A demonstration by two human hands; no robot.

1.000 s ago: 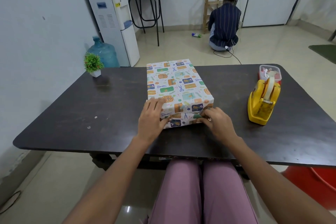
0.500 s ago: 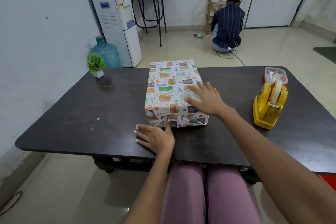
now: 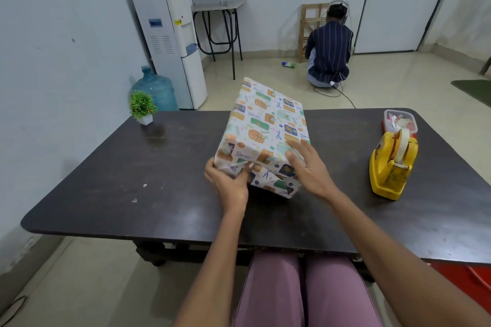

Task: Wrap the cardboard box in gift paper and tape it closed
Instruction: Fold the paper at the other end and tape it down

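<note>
1. A small potted plant (image 3: 142, 107) in a white pot stands at the far left corner of the dark desk (image 3: 106, 180); behind it on the floor are a blue water jug (image 3: 156, 90) and a white water dispenser (image 3: 170, 42).
2. A few small pale specks (image 3: 144, 185) lie on the desk's left half; they are too small to say what they are.
3. The left hand (image 3: 228, 183) grips the near left corner of the wrapped box (image 3: 265, 135), its thumb lying on the folded end flap and its fingers curled under the corner.
4. The box, fully covered in white patterned gift paper, sits over the middle of the desk, tilted and turned at an angle. Its near end seems raised off the surface, with a shadow beneath it; whether the far end touches the desk cannot be told.
5. The right hand (image 3: 308, 167) lies flat on the box's top near the near right edge, fingers straight and slightly spread, pressing the paper.
6. A yellow tape dispenser (image 3: 390, 167) with a roll of tape stands on the desk well to the right of the box.
7. Just behind it, at the far right corner, is a clear plastic container (image 3: 400, 121) with a red base.
8. Beyond the desk, a person (image 3: 329, 53) in a striped dark shirt sits on the floor, facing away.
</note>
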